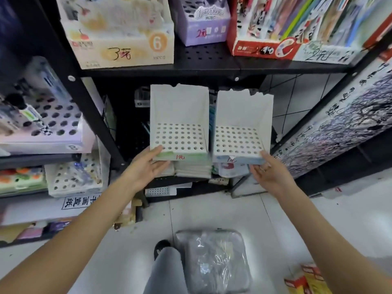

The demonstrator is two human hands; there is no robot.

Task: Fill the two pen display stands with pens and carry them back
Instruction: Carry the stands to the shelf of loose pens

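A stationery shop aisle with black metal shelving [212, 66] over a pale tiled floor [212, 209]: both stands empty, filling not yet begun.

The green-fronted white cardboard pen stand [179, 122] and the blue-fronted white cardboard pen stand [240, 128] sit side by side on the lower shelf, every hole in their perforated trays bare. The left hand [148, 166] touches the green stand's front corner with fingers nearly straight, thumb on top; the right hand [268, 169] cups the blue stand's front corner, fingers loosely spread beneath it. Neither looks firmly gripped. Judging by this, lifting out, filling and carrying back all remain.
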